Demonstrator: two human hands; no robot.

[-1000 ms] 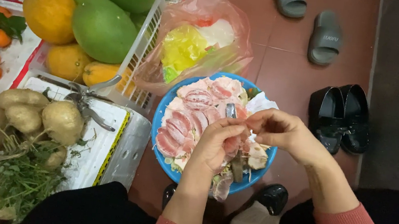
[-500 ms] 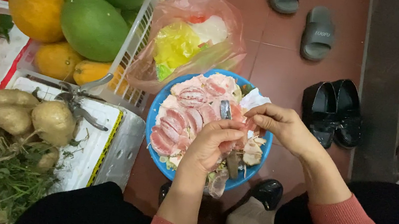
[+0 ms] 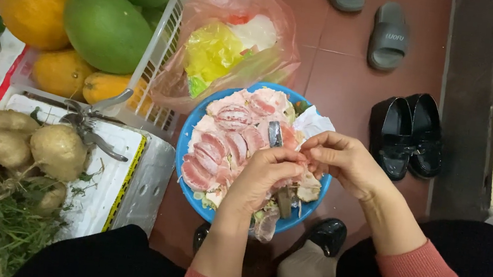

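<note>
Head view — I'm pinching a pink fruit segment with both my left hand and right hand, fingers closing tight on it, hovering over the blue plate of peeled pieces — a knife is lying there.

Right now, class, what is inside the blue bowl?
The blue bowl holds pink peeled fruit segments, white peel scraps and a knife. The left hand and right hand cover the bowl's near side, so what lies beneath them cannot be seen.
</note>
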